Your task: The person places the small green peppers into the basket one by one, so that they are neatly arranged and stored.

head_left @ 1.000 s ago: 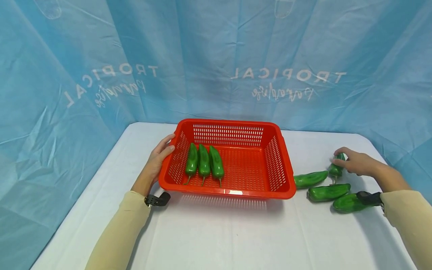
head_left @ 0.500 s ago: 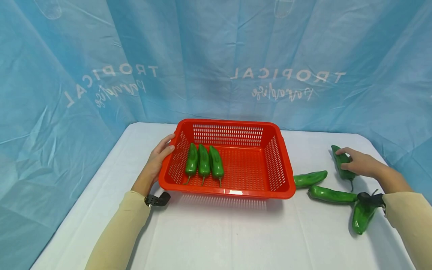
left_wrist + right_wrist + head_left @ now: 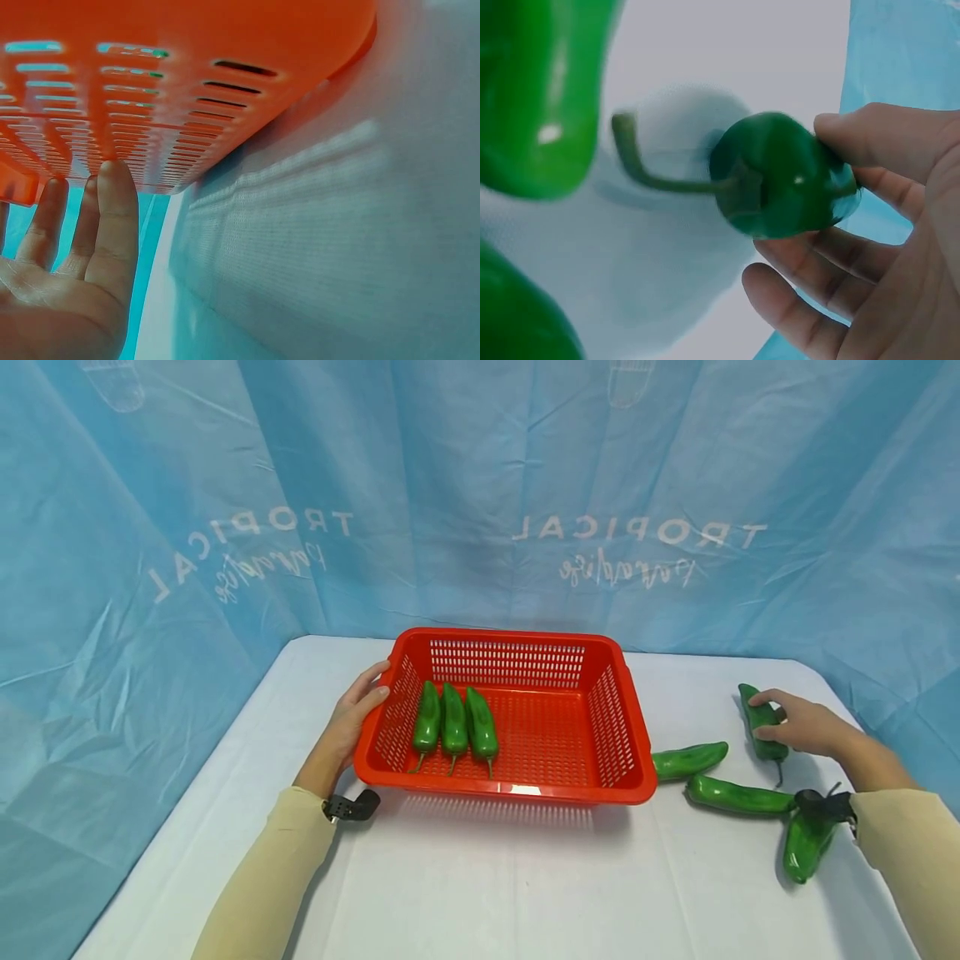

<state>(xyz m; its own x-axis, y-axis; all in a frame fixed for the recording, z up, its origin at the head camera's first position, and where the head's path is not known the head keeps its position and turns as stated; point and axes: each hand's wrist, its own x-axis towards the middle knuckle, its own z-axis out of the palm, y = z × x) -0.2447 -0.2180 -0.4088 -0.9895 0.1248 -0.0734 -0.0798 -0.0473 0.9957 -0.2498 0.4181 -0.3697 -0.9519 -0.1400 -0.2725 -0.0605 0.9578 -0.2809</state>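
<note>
My left hand [image 3: 351, 714] rests against the left rim of a red slotted plastic basket [image 3: 502, 792]. In the left wrist view its straight fingers [image 3: 112, 217] touch the basket's outer wall. At the far right, my right hand [image 3: 810, 727] pinches a green chili pepper [image 3: 767, 748] between thumb and fingers; the tip points to the back. The right wrist view shows this pepper's curved stem [image 3: 682, 185] facing the camera. Three green peppers [image 3: 453, 727] lie side by side in the basket's left part, stems toward the front.
Right of the basket lies a pepper [image 3: 693, 760], partly hidden by the rim. Another pepper [image 3: 738, 797] lies in front of it. A third pepper [image 3: 806, 847] is partly under the right wrist's camera. A blue printed curtain [image 3: 465, 527] hangs behind the white-covered table [image 3: 525, 885].
The pepper at my right hand has turned, its tip now toward the back left. The pepper by the right wrist has swung to point frontward; its neighbour has turned slightly. The left hand stays.
</note>
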